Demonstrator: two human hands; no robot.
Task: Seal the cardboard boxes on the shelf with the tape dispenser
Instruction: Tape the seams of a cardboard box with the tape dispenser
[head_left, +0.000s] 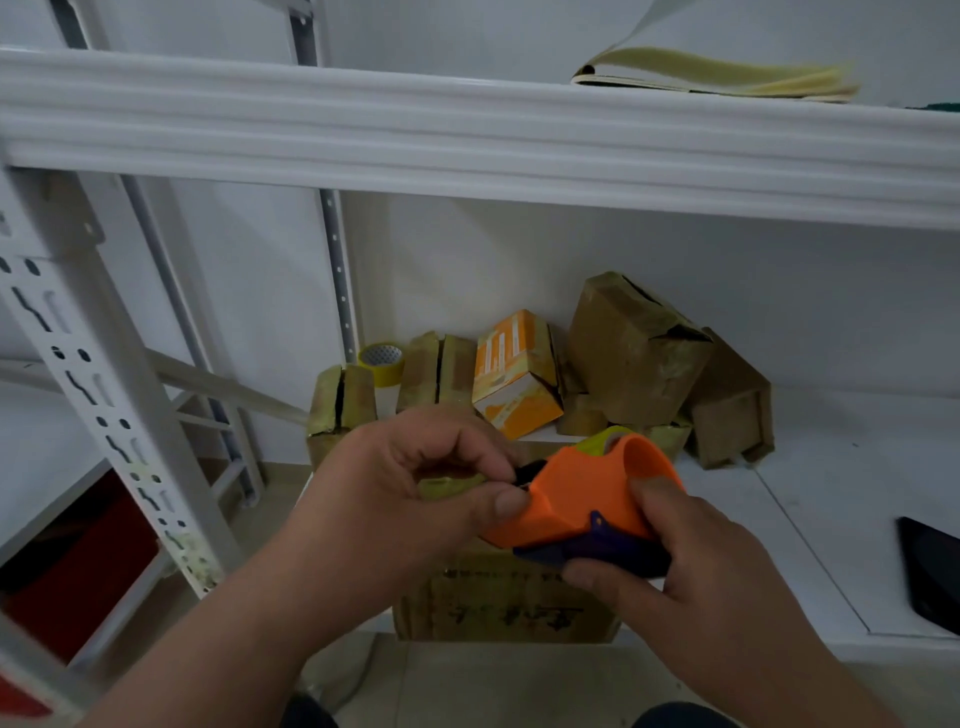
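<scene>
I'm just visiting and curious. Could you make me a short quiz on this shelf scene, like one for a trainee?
1. True or false: the right hand holds the orange tape dispenser.
2. What are the left hand's fingers pinching at the dispenser's front? A) the tape end B) a pen C) a box flap
3. What stands behind the small cardboard boxes at the back left of the shelf?

Key: 1. true. 2. A. 3. A spare roll of yellow tape.
</scene>
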